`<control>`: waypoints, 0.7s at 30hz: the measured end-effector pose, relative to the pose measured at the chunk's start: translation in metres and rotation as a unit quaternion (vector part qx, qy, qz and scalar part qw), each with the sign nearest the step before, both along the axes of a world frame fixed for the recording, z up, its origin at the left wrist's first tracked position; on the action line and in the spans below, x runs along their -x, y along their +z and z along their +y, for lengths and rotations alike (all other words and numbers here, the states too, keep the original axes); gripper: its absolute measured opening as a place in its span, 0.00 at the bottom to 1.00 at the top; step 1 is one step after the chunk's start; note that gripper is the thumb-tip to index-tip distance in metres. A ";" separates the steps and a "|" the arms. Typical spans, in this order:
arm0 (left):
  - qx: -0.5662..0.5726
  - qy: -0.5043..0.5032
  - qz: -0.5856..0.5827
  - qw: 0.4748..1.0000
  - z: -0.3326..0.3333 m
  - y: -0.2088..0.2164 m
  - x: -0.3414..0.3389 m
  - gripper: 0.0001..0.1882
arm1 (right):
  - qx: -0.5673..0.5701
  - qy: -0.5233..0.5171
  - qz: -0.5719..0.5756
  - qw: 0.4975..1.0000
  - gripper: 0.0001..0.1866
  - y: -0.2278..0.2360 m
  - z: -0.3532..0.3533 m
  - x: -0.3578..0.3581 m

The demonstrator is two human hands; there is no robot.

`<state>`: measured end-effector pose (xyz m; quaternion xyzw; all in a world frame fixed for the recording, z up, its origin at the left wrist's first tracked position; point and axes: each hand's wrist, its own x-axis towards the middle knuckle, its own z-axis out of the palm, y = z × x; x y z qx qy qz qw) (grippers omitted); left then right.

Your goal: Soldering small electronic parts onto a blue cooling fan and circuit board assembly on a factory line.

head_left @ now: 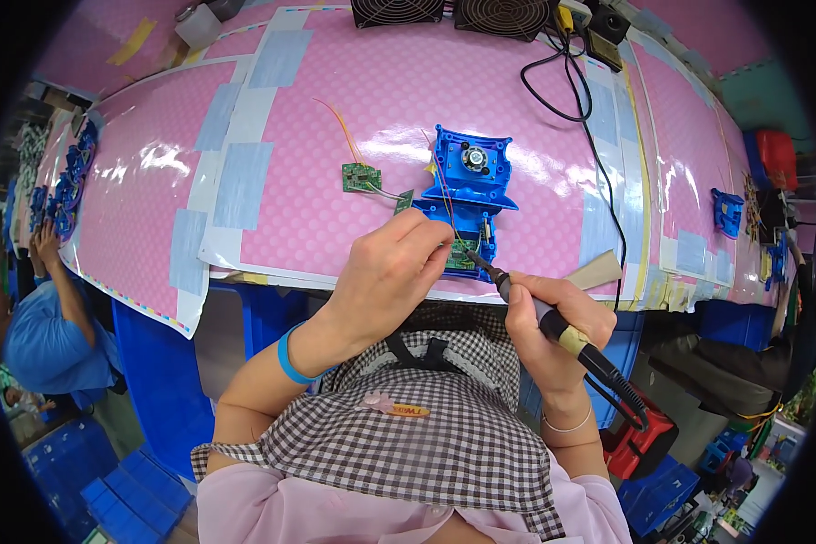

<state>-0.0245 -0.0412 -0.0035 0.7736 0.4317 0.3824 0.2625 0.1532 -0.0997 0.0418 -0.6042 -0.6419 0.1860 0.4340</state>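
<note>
My right hand [560, 328] grips a soldering iron [553, 323]. Its tip meets a green circuit board [463, 255] inside the near half of an opened blue plastic housing [467, 216]. Over the left side of that board, my left hand [392, 272] is closed in a pinch; what its fingertips hold is hidden. Thin coloured wires run across the housing down to the board. A round speaker-like part [477, 160] sits in the far half. Left of the housing lies another green circuit board [361, 178] with orange and yellow wires, joined by a pale wire to a smaller green board [403, 201].
Two black fan grilles [503, 16] stand at the far edge. A black cable [598, 150] runs down the right of the pink-covered table [335, 100]. More blue housings [726, 212] lie far right. At far left, a person in blue [54, 331] reaches toward blue parts [71, 177].
</note>
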 end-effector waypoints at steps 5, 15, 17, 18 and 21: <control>0.004 -0.002 -0.001 1.000 0.000 -0.001 0.000 0.06 | 0.002 0.011 -0.001 1.000 0.06 -0.001 0.001 -0.001; 0.008 -0.003 0.004 1.000 -0.001 -0.002 0.001 0.07 | 0.012 0.025 -0.007 1.000 0.06 -0.002 0.002 -0.004; 0.009 -0.006 0.000 1.000 0.001 -0.003 0.000 0.07 | 0.018 0.025 -0.003 1.000 0.05 -0.002 0.003 -0.005; 0.009 -0.006 0.000 1.000 0.001 -0.002 0.000 0.07 | 0.017 0.028 -0.004 0.999 0.06 -0.002 0.004 -0.006; 0.008 -0.010 0.006 1.000 0.002 -0.002 -0.001 0.07 | 0.020 0.036 -0.004 0.999 0.06 -0.002 0.005 -0.007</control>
